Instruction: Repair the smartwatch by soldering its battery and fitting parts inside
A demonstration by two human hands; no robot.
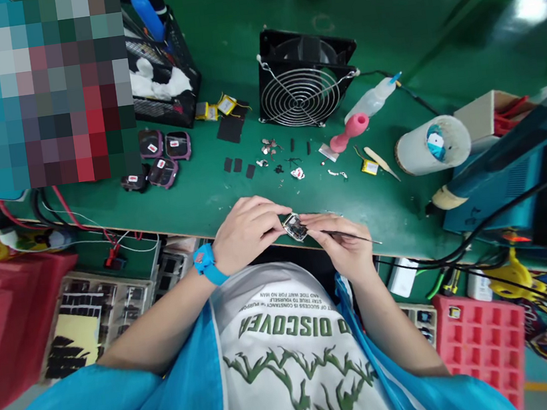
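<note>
My left hand point(251, 231), with a blue band on its wrist, pinches the left edge of a small open electronic device point(295, 228). The device has a squarish metallic frame, like a watch case, and its dark inner parts show. From the right, my right hand point(344, 243) grips a slim dark pointed tool point(358, 238), perhaps tweezers. Its rear end sticks out to the right, and its working end is hidden by the fingers at the device. Both hands are at the bench's front edge. Small loose parts point(297, 173) lie beyond them.
A black fan point(296, 94) stands at the back, near a pink-bulbed tool point(349, 131) and a clear bottle point(374, 99). Several purple-rimmed cases point(163, 172) lie left. A white cup point(408, 153) and a blue machine point(499, 195) stand right. A pink tray point(483, 339) is below.
</note>
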